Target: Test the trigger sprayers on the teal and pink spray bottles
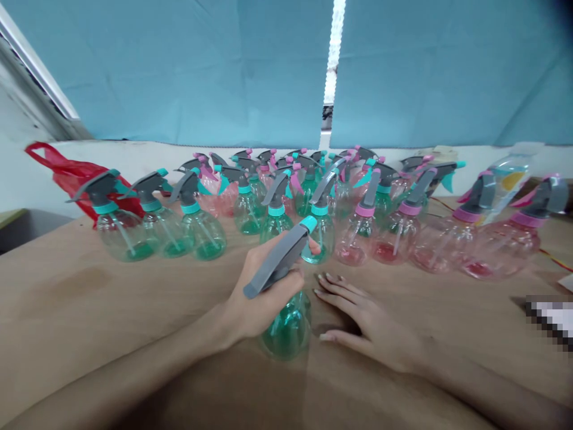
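My left hand [264, 286] is wrapped round the neck of a green spray bottle [287, 328], just below its grey sprayer head with a teal nozzle. The bottle stands upright on the wooden table near me, and my fingers hide its collar and trigger. To its right, my right hand [362, 319] rests palm down on the tabletop, fingers stretched out, a short way from the bottle and holding nothing. Beyond both hands is a front row of spray bottles, with green ones [203, 236] towards the left and pink ones [394, 242] towards the right.
More spray bottles [308, 185] crowd behind the front row. A red plastic bag [74, 173] lies at the back left. On the right stand a large clear bottle [508, 179] and a blurred-out flat object [553, 319]. A blue curtain [201, 71] hangs behind the table [147, 316].
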`<action>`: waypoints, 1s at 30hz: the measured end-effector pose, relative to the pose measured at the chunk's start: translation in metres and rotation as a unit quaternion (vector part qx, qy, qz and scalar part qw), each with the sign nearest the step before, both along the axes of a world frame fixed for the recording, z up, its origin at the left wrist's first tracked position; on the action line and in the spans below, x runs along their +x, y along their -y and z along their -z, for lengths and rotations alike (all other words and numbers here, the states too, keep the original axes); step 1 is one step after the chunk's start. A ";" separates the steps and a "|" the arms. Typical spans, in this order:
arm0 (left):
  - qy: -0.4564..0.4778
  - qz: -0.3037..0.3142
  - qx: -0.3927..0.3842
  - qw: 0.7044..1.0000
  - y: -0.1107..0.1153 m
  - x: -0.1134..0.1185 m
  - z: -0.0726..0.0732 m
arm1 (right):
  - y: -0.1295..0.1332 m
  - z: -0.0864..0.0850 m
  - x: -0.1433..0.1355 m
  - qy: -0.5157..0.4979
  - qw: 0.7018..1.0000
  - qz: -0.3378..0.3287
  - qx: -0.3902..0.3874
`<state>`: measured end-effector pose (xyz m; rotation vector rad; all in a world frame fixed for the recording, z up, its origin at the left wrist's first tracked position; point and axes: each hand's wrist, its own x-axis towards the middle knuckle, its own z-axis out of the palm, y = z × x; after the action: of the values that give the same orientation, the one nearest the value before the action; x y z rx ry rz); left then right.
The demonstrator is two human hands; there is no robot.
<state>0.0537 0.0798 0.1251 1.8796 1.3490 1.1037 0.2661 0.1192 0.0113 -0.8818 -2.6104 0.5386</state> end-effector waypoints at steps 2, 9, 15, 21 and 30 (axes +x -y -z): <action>0.014 0.002 -0.008 1.000 -0.001 0.002 -0.001 | 0.000 0.001 0.000 0.003 1.000 -0.001 0.000; 0.043 0.004 -0.010 0.999 -0.002 0.002 0.004 | -0.001 0.002 0.000 -0.018 1.000 -0.008 0.002; 0.061 0.016 -0.014 0.998 -0.003 0.002 0.003 | -0.001 0.002 0.000 -0.008 1.000 -0.003 0.001; 0.056 0.029 -0.015 0.998 -0.004 0.002 0.001 | 0.000 0.000 -0.002 -0.010 1.000 0.004 -0.006; 0.051 0.041 -0.009 0.998 -0.004 0.001 0.003 | 0.000 -0.001 -0.002 -0.004 1.000 0.004 -0.003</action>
<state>0.0545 0.0837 0.1216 1.8240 1.2112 1.1256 0.2643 0.1189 0.0119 -0.8899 -2.5989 0.5478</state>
